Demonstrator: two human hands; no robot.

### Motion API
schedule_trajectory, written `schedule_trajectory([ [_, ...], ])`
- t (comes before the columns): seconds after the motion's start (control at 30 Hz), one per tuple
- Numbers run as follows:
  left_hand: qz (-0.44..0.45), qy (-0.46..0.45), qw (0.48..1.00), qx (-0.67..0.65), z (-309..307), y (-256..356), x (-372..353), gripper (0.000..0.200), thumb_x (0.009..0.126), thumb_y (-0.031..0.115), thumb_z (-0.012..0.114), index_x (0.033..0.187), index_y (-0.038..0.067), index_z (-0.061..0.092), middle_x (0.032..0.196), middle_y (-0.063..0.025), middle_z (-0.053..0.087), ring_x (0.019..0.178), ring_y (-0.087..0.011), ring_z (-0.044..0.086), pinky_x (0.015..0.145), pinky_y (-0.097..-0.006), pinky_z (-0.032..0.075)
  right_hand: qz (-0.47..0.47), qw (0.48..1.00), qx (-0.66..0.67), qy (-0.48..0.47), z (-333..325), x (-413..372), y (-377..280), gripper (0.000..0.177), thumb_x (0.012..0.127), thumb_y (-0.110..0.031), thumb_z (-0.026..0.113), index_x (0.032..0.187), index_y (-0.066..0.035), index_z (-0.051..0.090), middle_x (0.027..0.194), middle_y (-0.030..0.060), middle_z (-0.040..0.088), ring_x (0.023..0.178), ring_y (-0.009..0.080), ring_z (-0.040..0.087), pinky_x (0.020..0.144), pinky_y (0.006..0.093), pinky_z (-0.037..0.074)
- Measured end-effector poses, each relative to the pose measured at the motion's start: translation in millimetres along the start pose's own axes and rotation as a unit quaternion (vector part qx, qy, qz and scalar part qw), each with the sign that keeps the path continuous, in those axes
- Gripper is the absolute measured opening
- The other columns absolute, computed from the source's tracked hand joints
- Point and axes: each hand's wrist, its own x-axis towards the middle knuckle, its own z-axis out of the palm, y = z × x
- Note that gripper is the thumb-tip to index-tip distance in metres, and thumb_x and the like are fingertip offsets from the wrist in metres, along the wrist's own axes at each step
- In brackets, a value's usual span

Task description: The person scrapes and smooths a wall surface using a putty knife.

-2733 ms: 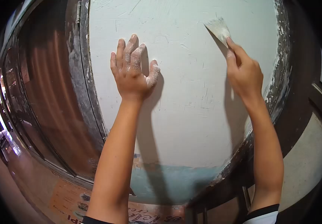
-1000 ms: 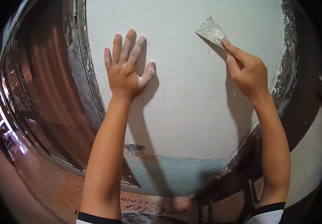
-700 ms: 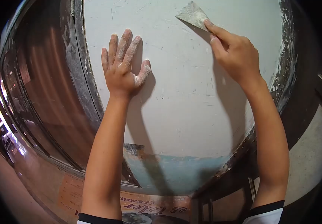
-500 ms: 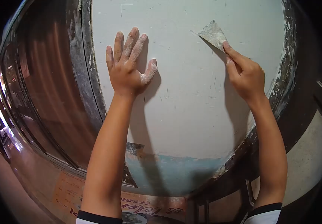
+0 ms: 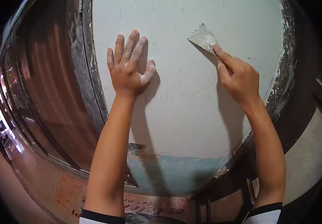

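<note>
The right hand (image 5: 241, 76) grips the scraper (image 5: 203, 38), fingers closed round it, its blade at the upper part of the panel (image 5: 183, 123). Level with it, the left hand (image 5: 129, 67) lies on the panel, fingers open and dusted white. The frame (image 5: 88, 67) borders the panel. Farther down lies the printed sheet (image 5: 157, 211).
</note>
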Motion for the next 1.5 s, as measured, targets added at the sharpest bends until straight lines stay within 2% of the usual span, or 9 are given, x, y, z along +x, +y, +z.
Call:
schedule_trajectory([
  [0.17, -0.001, -0.013, 1.000, 0.001, -3.1, 0.0, 0.5, 0.063, 0.083, 0.029, 0.067, 0.146, 0.021, 0.061, 0.161, -0.0005, 0.049, 0.155, -0.0312, 0.033, 0.124, -0.0587, 0.019, 0.024, 0.999, -0.001, 0.046, 6.6, 38.5, -30.8, 0.036, 0.095, -0.026, 0.060, 0.128, -0.030, 0.074, 0.071, 0.0054, 0.069, 0.061, 0.0270, 0.067, 0.055, 0.0429, 0.052],
  [0.37, -0.008, -0.006, 1.000, -0.006, -2.0, -1.6, -0.4, 0.063, 0.080, 0.029, 0.070, 0.142, 0.025, 0.064, 0.161, 0.0026, 0.049, 0.155, -0.0300, 0.034, 0.124, -0.0584, 0.019, 0.056, 0.998, -0.002, 0.031, 0.2, 44.1, -35.8, 0.037, 0.097, -0.026, 0.057, 0.130, -0.029, 0.073, 0.070, 0.0084, 0.069, 0.065, 0.0303, 0.069, 0.059, 0.0452, 0.053],
  [0.53, 0.004, -0.012, 1.000, -0.012, -2.9, -1.4, 0.4, 0.063, 0.084, 0.028, 0.067, 0.146, 0.020, 0.060, 0.162, -0.0010, 0.048, 0.155, -0.0324, 0.033, 0.124, -0.0598, 0.017, 0.092, 0.994, 0.048, 0.027, -7.5, 17.8, -26.2, 0.036, 0.098, -0.028, 0.058, 0.131, -0.028, 0.073, 0.077, 0.0101, 0.074, 0.070, 0.0324, 0.071, 0.066, 0.0449, 0.056],
  [0.77, 0.012, -0.013, 1.000, -0.007, -3.2, -3.5, 1.3, 0.063, 0.085, 0.027, 0.067, 0.146, 0.020, 0.060, 0.162, -0.0002, 0.048, 0.156, -0.0304, 0.032, 0.124, -0.0584, 0.017, 0.115, 0.992, 0.045, 0.010, -11.0, 61.6, -50.2, 0.034, 0.099, -0.028, 0.057, 0.128, -0.027, 0.074, 0.078, 0.0125, 0.074, 0.073, 0.0361, 0.071, 0.070, 0.0476, 0.057],
  [0.83, 0.004, -0.004, 1.000, -0.003, -2.3, -3.1, -0.3, 0.063, 0.080, 0.030, 0.070, 0.142, 0.024, 0.064, 0.161, 0.0017, 0.050, 0.154, -0.0305, 0.035, 0.123, -0.0591, 0.021, 0.094, 0.995, 0.033, 0.026, -7.0, 48.7, -39.6, 0.034, 0.099, -0.028, 0.057, 0.130, -0.027, 0.073, 0.078, 0.0115, 0.074, 0.072, 0.0356, 0.071, 0.069, 0.0466, 0.056],
  [0.9, -0.008, -0.003, 1.000, -0.010, -1.8, -1.9, -0.7, 0.061, 0.080, 0.030, 0.070, 0.141, 0.023, 0.065, 0.160, 0.0016, 0.050, 0.154, -0.0307, 0.035, 0.123, -0.0589, 0.021, 0.115, 0.992, 0.040, -0.025, -12.7, 24.8, -33.4, 0.035, 0.100, -0.028, 0.058, 0.132, -0.028, 0.072, 0.076, 0.0097, 0.073, 0.071, 0.0330, 0.071, 0.066, 0.0447, 0.056],
  [1.03, 0.000, 0.013, 1.000, -0.023, -1.5, -2.8, -0.7, 0.059, 0.080, 0.029, 0.070, 0.139, 0.024, 0.065, 0.159, 0.0024, 0.052, 0.154, -0.0305, 0.036, 0.124, -0.0582, 0.022, 0.046, 0.998, 0.037, 0.030, 3.8, -11.5, -10.2, 0.040, 0.099, -0.028, 0.060, 0.138, -0.031, 0.068, 0.071, 0.0072, 0.070, 0.066, 0.0286, 0.069, 0.062, 0.0429, 0.054],
  [1.2, -0.002, -0.009, 1.000, -0.025, -4.0, -2.2, -0.5, 0.061, 0.083, 0.026, 0.067, 0.143, 0.019, 0.062, 0.161, -0.0004, 0.049, 0.156, -0.0315, 0.032, 0.125, -0.0588, 0.017, 0.089, 0.995, 0.005, -0.046, -14.4, 21.4, -37.6, 0.037, 0.099, -0.027, 0.059, 0.134, -0.029, 0.070, 0.073, 0.0094, 0.072, 0.067, 0.0318, 0.070, 0.062, 0.0450, 0.054],
  [1.5, -0.002, -0.002, 1.000, -0.026, -1.9, -4.3, -3.3, 0.063, 0.083, 0.025, 0.068, 0.145, 0.021, 0.060, 0.161, -0.0007, 0.049, 0.155, -0.0313, 0.034, 0.124, -0.0586, 0.019, 0.032, 0.999, -0.007, -0.003, -1.0, -27.5, -4.4, 0.042, 0.096, -0.026, 0.061, 0.137, -0.032, 0.068, 0.069, 0.0060, 0.068, 0.061, 0.0305, 0.067, 0.058, 0.0450, 0.053],
])
